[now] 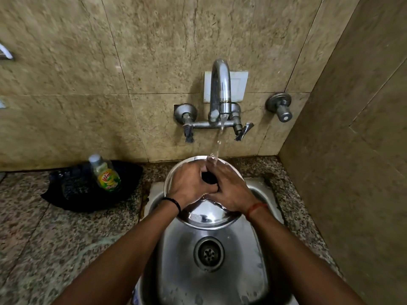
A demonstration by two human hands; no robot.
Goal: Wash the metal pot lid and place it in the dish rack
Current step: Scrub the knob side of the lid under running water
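A round shiny metal pot lid (207, 216) is held over the steel sink (176, 260), under the running tap (220, 89). A thin stream of water falls onto its far edge. My left hand (187, 183) lies on the lid's top with fingers curled round the black knob (208, 177) at its centre. My right hand (231, 190) lies flat on the lid's right side, fingers stretched toward the water stream. Both hands cover much of the lid. No dish rack shows in the view.
A dish soap bottle (105, 172) stands on a black cloth (88, 190) on the granite counter (44, 238) left of the sink. Tiled walls close in behind and to the right. A valve knob (282, 108) sticks out right of the tap. The drain (209, 253) is open.
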